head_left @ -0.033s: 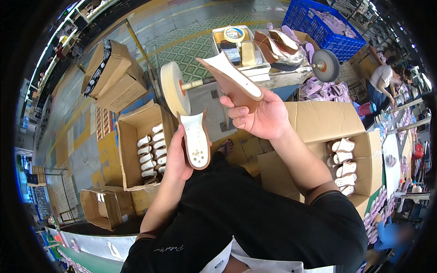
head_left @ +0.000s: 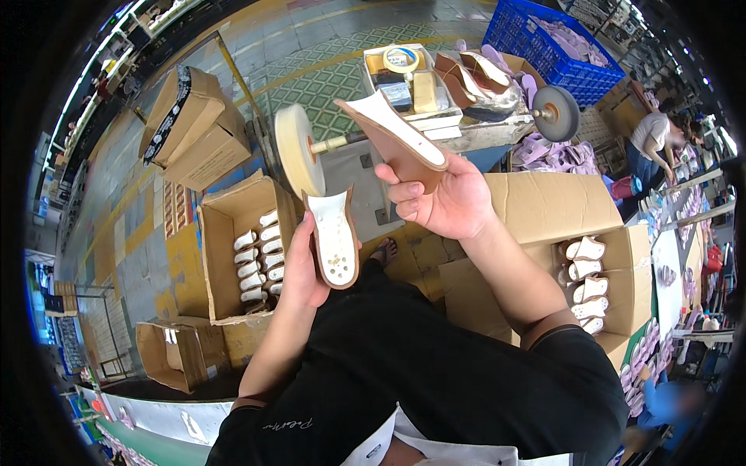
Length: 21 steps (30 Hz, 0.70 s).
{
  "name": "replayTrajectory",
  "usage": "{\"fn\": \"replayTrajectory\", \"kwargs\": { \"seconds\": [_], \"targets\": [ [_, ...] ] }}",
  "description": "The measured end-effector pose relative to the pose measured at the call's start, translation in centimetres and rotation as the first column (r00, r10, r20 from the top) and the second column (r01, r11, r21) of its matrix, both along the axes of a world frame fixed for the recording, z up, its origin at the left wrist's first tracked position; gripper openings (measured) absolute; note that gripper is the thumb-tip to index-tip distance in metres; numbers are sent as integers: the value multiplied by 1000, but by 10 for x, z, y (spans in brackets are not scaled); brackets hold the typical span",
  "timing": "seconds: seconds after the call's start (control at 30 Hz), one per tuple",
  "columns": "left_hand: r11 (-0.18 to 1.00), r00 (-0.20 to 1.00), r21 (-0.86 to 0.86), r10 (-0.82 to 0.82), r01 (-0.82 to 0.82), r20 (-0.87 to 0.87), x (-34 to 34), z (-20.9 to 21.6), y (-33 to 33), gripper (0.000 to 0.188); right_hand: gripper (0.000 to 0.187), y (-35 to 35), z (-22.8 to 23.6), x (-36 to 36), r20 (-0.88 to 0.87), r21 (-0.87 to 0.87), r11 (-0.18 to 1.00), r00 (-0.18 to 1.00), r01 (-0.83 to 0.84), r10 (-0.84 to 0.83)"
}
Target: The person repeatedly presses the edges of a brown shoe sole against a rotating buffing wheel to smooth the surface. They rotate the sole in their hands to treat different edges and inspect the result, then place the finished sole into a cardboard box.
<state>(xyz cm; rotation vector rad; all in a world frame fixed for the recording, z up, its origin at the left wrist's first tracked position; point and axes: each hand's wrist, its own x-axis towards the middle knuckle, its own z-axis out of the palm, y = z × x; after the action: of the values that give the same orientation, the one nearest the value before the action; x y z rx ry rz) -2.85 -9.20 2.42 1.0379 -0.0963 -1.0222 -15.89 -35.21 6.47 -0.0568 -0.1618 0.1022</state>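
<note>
My left hand (head_left: 307, 268) is closed on the side of a brown wedge shoe sole (head_left: 334, 233). Its white top faces up, and small holes show at its rounded end, towards me. Higher and to the right, my right hand (head_left: 451, 194) grips a second brown shoe sole (head_left: 400, 136) by its rounded end. That one is tilted, its white top bearing a tiny red mark and its brown side turned to the left. The two soles are apart. Just beyond the left-hand sole stands a pale round buffing wheel (head_left: 294, 151) on a shaft.
Cardboard boxes of similar soles stand at left (head_left: 206, 256) and right (head_left: 637, 272). A dark wheel (head_left: 556, 113) sits on the machine's right. Behind are a tray (head_left: 435, 116) with tape, brown shoes (head_left: 470, 78) and a blue crate (head_left: 505, 31). A person (head_left: 653, 140) works at far right.
</note>
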Motion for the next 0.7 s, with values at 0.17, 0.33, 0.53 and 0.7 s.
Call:
{"fn": "replayTrajectory", "kwargs": {
  "seconds": [0.17, 0.33, 0.53, 0.7],
  "targets": [
    [989, 999, -145, -29, 23, -37, 1, 4, 2, 98, 64, 18, 9, -5, -61, -486, 866, 983, 120, -170],
    [937, 968, -275, -240, 214, -67, 12, 13, 0, 117, 61, 37, 36, -20, 226, -968, -14, 842, 252, -489],
    [946, 926, -204, -298, 253, -233, 15, 15, 0, 133, 71, 43, 56, -20, 622, -513, -705, 778, 490, 89],
    [926, 927, -183, -354, 329, -126, 17, 8, -1, 136, 55, 40, 49, -7, 616, -412, -744, 763, 526, 198]
  ]
}}
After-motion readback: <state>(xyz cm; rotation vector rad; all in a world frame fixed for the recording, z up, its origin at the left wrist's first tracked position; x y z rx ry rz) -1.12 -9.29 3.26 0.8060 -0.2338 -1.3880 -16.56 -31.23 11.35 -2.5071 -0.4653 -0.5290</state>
